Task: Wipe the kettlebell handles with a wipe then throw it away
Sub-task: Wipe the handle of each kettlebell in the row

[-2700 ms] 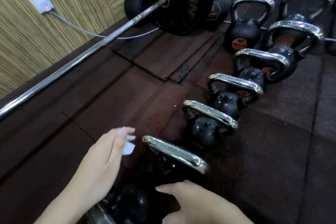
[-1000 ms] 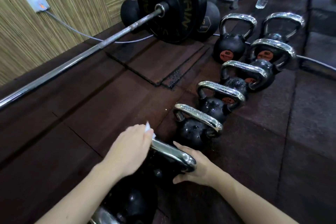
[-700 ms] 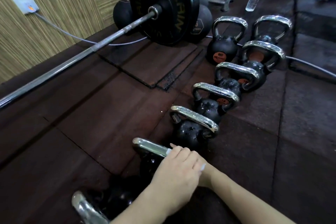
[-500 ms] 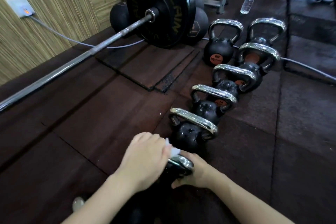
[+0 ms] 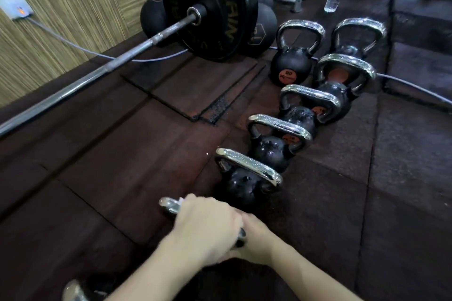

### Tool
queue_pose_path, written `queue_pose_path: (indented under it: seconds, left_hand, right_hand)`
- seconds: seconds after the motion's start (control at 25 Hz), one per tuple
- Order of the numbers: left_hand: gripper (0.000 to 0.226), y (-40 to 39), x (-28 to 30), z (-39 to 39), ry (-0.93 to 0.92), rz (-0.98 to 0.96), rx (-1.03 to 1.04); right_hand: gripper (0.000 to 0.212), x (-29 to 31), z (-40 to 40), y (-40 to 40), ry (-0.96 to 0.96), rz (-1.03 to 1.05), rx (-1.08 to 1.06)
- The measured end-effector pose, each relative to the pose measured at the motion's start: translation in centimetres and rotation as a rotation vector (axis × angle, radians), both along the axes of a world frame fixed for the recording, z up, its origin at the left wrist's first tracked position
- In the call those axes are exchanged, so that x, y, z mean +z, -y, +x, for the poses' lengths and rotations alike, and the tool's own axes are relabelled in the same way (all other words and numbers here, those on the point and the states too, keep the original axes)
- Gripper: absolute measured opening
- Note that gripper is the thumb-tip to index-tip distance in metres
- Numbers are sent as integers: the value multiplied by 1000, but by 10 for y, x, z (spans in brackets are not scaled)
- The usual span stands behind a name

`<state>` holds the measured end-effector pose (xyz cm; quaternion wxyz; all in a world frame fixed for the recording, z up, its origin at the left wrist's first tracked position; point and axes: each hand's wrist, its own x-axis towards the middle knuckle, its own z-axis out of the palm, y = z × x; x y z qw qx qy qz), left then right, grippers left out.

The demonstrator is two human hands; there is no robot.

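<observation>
Down low, the left hand (image 5: 208, 230) curls over the nearest kettlebell handle (image 5: 170, 206), a sliver of white wipe (image 5: 180, 201) under its fingers. Right hand (image 5: 256, 239) grips the kettlebell's far side. Plate (image 5: 210, 7) lettering is unreadable.

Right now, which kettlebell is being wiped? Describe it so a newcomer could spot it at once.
Start at the big black barbell plate by the wood-panel wall, then follow the diagonal row of chrome-handled kettlebells toward the camera. The one being wiped comes just past the last fully uncovered kettlebell. It alone has both hands on it: left hand over the handle, right hand beside.
</observation>
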<state>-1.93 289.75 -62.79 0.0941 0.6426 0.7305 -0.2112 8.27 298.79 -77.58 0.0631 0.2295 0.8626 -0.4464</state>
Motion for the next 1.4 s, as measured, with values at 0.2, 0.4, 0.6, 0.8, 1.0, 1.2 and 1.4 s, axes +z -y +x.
queue_pose_path:
  seconds: [0.2, 0.4, 0.6, 0.8, 1.0, 1.2, 1.4]
  left_hand:
    - [29, 24, -24, 17, 177, 218, -37]
    - [47, 57, -20, -62, 305, 272, 191]
    - [38, 48, -21, -100, 748, 596, 809]
    - [39, -15, -6, -105, 649, 867, 751]
    - [45, -76, -30, -40, 328, 654, 147]
    - [25, -101, -71, 41, 94, 445, -227]
    - [11, -98, -51, -17, 94, 548, -123]
  right_hand:
    - [89, -4, -1, 0, -38, 79, 95]
    - [128, 0, 3, -2, -27, -59, 13]
    - [97, 9, 15, -23, 27, -167, -30]
    - [62, 2, 39, -84, 105, 122, -248]
    - [110, -2, 31, -112, -61, -31, -384]
    - [35, 33, -1, -69, -8, 158, -513]
    - [95, -20, 17, -100, -49, -38, -430]
